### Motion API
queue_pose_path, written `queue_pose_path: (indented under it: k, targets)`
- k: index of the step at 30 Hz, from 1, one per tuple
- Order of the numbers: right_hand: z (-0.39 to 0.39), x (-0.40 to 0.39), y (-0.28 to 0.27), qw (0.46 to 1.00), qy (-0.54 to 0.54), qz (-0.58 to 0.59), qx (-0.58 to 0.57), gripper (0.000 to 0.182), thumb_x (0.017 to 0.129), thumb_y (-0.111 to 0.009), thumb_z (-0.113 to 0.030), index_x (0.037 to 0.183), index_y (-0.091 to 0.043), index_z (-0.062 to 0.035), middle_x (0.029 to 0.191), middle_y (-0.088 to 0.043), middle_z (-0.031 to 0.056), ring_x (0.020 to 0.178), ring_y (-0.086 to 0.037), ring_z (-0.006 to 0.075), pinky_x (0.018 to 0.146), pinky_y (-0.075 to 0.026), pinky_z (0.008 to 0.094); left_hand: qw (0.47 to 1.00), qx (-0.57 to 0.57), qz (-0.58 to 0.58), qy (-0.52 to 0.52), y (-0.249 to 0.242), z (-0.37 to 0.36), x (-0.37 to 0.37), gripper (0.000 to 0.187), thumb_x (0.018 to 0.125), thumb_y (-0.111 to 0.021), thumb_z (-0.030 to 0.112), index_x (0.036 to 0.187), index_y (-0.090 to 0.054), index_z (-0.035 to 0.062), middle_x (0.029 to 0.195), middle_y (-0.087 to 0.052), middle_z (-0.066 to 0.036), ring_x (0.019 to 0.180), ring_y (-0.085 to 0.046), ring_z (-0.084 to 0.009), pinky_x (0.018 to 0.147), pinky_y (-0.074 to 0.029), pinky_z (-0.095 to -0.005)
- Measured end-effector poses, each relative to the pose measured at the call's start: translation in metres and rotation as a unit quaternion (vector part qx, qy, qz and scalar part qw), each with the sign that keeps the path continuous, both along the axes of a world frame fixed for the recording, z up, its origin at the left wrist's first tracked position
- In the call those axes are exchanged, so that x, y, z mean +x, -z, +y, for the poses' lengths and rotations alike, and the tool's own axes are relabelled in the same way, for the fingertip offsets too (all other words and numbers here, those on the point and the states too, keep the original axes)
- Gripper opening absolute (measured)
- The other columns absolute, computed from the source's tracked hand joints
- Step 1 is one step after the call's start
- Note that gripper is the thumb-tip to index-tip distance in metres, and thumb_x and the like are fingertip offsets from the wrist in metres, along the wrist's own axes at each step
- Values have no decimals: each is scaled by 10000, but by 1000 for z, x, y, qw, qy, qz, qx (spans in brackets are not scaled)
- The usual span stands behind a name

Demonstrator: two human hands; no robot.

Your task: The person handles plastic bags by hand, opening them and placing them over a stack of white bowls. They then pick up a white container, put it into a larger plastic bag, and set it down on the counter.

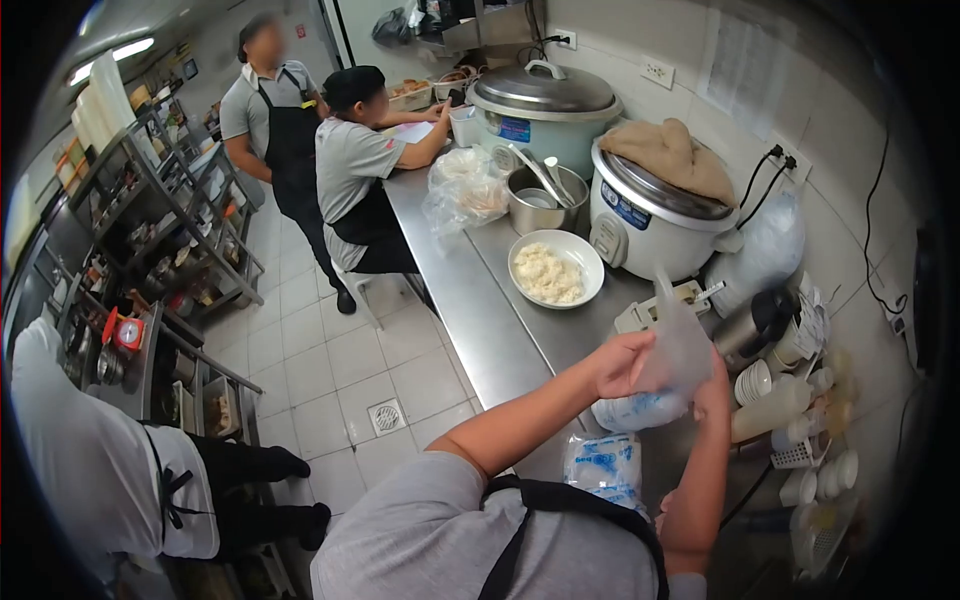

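Observation:
A thin clear plastic bag (673, 340) is stretched upright between my two hands above the counter. My left hand (622, 366) pinches its left edge, while my right hand (712, 388) is closed on the opposite edge, partly behind the film. Directly beneath lie packs of plastic bags with blue print (603, 463), one partly covered by my hands. Farther up the steel counter stands a white bowl (590, 262) of cooked rice (548, 275), apart from both hands.
A rice cooker (640, 225) with a brown cloth (670, 160) and a larger cooker (545, 115) line the wall. A steel pot (530, 215) holds utensils. A thermal jug (755, 325) and stacked cups (753, 382) are at right. Co-workers (365, 190) occupy the left side.

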State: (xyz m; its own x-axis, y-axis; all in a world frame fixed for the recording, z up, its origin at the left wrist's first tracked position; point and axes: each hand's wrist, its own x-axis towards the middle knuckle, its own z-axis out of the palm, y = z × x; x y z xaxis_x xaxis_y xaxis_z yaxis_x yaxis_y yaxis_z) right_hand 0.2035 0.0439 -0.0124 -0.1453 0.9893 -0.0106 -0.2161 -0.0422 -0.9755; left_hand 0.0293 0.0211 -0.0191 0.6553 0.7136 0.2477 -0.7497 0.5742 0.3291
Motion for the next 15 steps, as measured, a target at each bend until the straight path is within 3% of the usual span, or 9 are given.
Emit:
queue_pose_path:
  k: [3, 4, 7, 12, 15]
  targets:
    - [15, 6, 34, 994, 27, -104, -10, 290, 783, -409, 2, 1068, -464, 7, 950, -546, 86, 853, -529, 156, 728, -426, 253, 994, -105, -30, 32, 12, -2, -2, 282, 831, -399, 174, 1014, -458, -32, 873, -556, -120, 704, -571, -190, 548, -507, -270]
    - [11, 3, 33, 996, 16, -82, -19, 285, 788, -408, -7, 1066, -465, 6, 946, -547, 84, 847, -530, 155, 721, -427, 253, 988, -150, -27, 28, 15, -4, -3, 276, 834, -389, 170, 984, -467, -48, 832, -566, -129, 647, -577, -190, 515, -508, -267]
    - [-4, -7, 28, 998, -6, -43, -40, 269, 801, -408, -42, 1059, -470, -1, 932, -551, 78, 829, -532, 151, 697, -433, 253, 977, -181, -28, 110, 39, 2, -6, 271, 841, -367, 167, 970, -467, -50, 794, -572, -125, 567, -567, -182, 476, -499, -247]
    - [-5, 1, 53, 995, 30, 13, -93, 272, 809, -441, -159, 1043, -489, -29, 905, -555, 64, 800, -536, 146, 665, -438, 256, 979, -164, 18, 117, 55, 8, -5, 255, 848, -382, 170, 981, -470, -30, 720, -577, -103, 476, -549, -145, 416, -478, -219]
    - [-7, 3, 67, 995, 44, -42, -77, 314, 806, -458, -234, 1057, -481, -48, 900, -555, 56, 798, -541, 155, 666, -441, 264, 980, -160, 49, 109, 58, 9, -4, 243, 849, -393, 170, 1004, -472, 1, 680, -577, -85, 443, -541, -129, 369, -456, -208]
